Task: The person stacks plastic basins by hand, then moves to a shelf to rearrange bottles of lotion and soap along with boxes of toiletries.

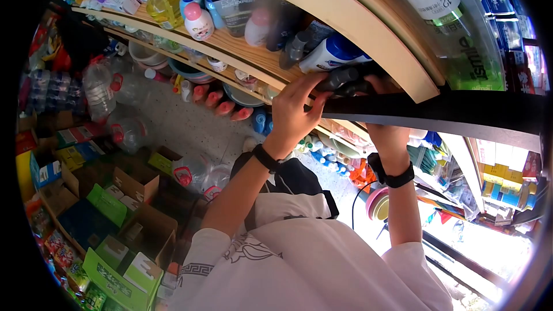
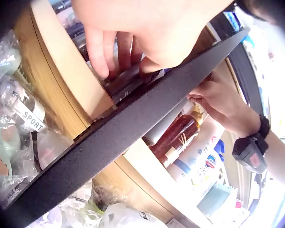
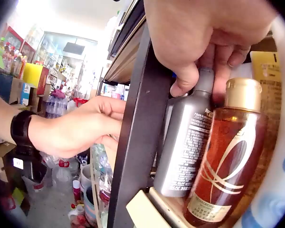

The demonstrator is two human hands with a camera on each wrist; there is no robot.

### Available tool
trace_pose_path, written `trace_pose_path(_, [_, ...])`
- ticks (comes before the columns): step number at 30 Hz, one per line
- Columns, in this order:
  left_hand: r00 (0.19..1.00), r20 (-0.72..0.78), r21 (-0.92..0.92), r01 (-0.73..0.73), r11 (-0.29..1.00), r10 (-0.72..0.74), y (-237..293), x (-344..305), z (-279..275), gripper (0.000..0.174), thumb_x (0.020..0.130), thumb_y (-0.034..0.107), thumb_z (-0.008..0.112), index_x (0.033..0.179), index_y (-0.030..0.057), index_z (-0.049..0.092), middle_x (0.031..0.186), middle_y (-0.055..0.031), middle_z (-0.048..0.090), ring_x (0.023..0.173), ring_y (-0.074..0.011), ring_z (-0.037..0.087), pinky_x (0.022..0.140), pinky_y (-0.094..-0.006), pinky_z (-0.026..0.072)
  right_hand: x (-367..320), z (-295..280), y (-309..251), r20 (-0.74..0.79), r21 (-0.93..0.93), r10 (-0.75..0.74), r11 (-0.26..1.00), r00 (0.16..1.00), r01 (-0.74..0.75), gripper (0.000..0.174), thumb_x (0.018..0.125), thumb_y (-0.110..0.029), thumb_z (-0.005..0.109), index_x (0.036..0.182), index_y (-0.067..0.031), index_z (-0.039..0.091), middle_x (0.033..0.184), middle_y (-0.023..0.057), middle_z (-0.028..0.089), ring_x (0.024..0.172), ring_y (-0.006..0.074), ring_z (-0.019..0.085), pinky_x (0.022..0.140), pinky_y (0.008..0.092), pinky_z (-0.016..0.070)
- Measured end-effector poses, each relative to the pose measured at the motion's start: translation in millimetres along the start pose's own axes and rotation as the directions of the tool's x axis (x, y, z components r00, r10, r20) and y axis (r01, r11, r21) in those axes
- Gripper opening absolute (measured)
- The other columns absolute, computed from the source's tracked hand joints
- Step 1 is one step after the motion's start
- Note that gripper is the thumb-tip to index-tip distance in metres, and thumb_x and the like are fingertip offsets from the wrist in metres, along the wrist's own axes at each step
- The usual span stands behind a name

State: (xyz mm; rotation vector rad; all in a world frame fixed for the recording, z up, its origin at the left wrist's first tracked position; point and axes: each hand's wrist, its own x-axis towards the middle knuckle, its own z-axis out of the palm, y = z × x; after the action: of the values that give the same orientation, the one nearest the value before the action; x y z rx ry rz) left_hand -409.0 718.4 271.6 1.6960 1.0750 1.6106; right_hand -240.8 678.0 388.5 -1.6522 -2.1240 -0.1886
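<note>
In the right wrist view my right hand (image 3: pixel 204 38) pinches the neck of a grey bottle (image 3: pixel 185 137), which stands on the shelf beside an amber bottle with a gold cap (image 3: pixel 228 166). A dark upright post (image 3: pixel 135 123) separates it from my left hand (image 3: pixel 80 126). In the head view my left hand (image 1: pixel 294 112) reaches onto the shelf at dark bottles (image 1: pixel 340 79), and my right hand (image 1: pixel 387 132) is partly behind the post. The left wrist view shows my left hand (image 2: pixel 142 28) with fingers bent down over dark items; its exact hold is hidden.
Lotion bottles (image 1: pixel 199 22) and a white bottle with a blue cap (image 1: pixel 331 55) line the shelf to the left. Open cartons (image 1: pixel 144 230) and large clear jugs (image 1: pixel 99 89) stand on the floor. Hanging packs (image 1: pixel 461 34) are at the upper right.
</note>
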Motion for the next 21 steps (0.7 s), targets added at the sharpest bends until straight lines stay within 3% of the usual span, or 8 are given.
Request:
trace_pose_path(8, [0.999, -0.038, -0.003, -0.003, 1.000, 0.003, 1.5, -0.8, 2.4, 0.038, 0.078, 0.002, 0.079, 0.114, 0.0082, 0.070, 0.104, -0.0109, 0.074, 0.089, -0.0317, 0.071, 0.077, -0.0389, 0.0575, -2.4, 0.6, 3.8, -0.035, -0.116, -0.036, 0.993, 0.999, 0.032, 0.039, 0.083, -0.020, 0.082, 0.120, -0.0104, 0.073, 0.113, 0.0128, 0.070, 0.102, 0.0333, 0.067, 0.090, 0.0411, 0.0525])
trace_pose_path(10, [0.998, -0.056, -0.005, -0.022, 1.000, 0.022, 2.0, -0.7, 2.3, 0.038, 0.077, 0.002, 0.080, 0.113, 0.0081, 0.070, 0.102, -0.0107, 0.073, 0.088, -0.0311, 0.070, 0.077, -0.0389, 0.0568, 0.3, -2.9, 0.8, -0.096, -0.200, -0.064, 0.979, 0.993, 0.044, 0.030, 0.076, -0.013, 0.081, 0.106, -0.0119, 0.077, 0.094, 0.0100, 0.073, 0.086, 0.0338, 0.070, 0.073, 0.0430, 0.0552])
trace_pose_path(11, [0.996, -0.076, -0.006, -0.041, 0.999, 0.041, 2.4, -0.4, 2.3, 0.038, 0.076, 0.002, 0.081, 0.112, 0.0080, 0.070, 0.101, -0.0106, 0.073, 0.088, -0.0305, 0.070, 0.077, -0.0388, 0.0562, -3.4, -2.5, 4.1, -0.096, -0.202, -0.061, 0.979, 0.994, 0.041, 0.030, 0.076, -0.013, 0.081, 0.106, -0.0119, 0.077, 0.094, 0.0100, 0.073, 0.086, 0.0338, 0.070, 0.073, 0.0430, 0.0552])
trace_pose_path(13, [0.994, -0.083, -0.004, -0.070, 0.998, 0.070, 3.8, 0.8, 1.5, 0.037, 0.076, 0.001, 0.081, 0.111, 0.0072, 0.070, 0.100, -0.0111, 0.073, 0.088, -0.0306, 0.069, 0.077, -0.0387, 0.0557, -13.2, -1.2, 12.4, 0.005, -0.238, -0.018, 0.971, 1.000, 0.019, 0.041, 0.083, -0.022, 0.083, 0.122, -0.0105, 0.075, 0.119, 0.0128, 0.070, 0.106, 0.0321, 0.067, 0.093, 0.0409, 0.0532])
trace_pose_path(14, [0.991, -0.093, 0.000, -0.099, 0.995, 0.099, 5.1, 1.3, 0.4, 0.037, 0.076, 0.000, 0.081, 0.111, 0.0065, 0.070, 0.099, -0.0116, 0.073, 0.088, -0.0308, 0.069, 0.077, -0.0386, 0.0552, -13.9, -1.8, 12.8, 0.006, -0.241, -0.015, 0.971, 1.000, 0.016, 0.041, 0.083, -0.022, 0.083, 0.122, -0.0105, 0.075, 0.119, 0.0128, 0.070, 0.106, 0.0321, 0.067, 0.093, 0.0409, 0.0532])
trace_pose_path(16, [0.985, -0.112, -0.011, -0.130, 0.991, 0.128, 10.1, 3.2, -2.6, 0.035, 0.076, -0.002, 0.078, 0.109, 0.0057, 0.070, 0.097, -0.0120, 0.072, 0.086, -0.0315, 0.068, 0.075, -0.0383, 0.0545, -10.0, -1.3, 13.0, -0.050, -0.193, -0.056, 0.980, 0.997, 0.046, 0.022, 0.071, -0.010, 0.077, 0.092, -0.0097, 0.076, 0.086, 0.0118, 0.070, 0.078, 0.0362, 0.066, 0.069, 0.0461, 0.0535])
trace_pose_path(21, [0.957, -0.108, -0.035, -0.273, 0.961, 0.268, 20.1, -18.7, -18.0, 0.031, 0.074, -0.005, 0.068, 0.104, 0.0048, 0.069, 0.089, -0.0115, 0.068, 0.078, -0.0318, 0.065, 0.070, -0.0369, 0.0517, -17.1, -5.2, 17.7, -0.042, -0.133, -0.034, 0.991, 0.999, 0.028, 0.018, 0.072, -0.011, 0.076, 0.089, -0.0078, 0.075, 0.083, 0.0132, 0.069, 0.075, 0.0371, 0.066, 0.070, 0.0483, 0.0535])
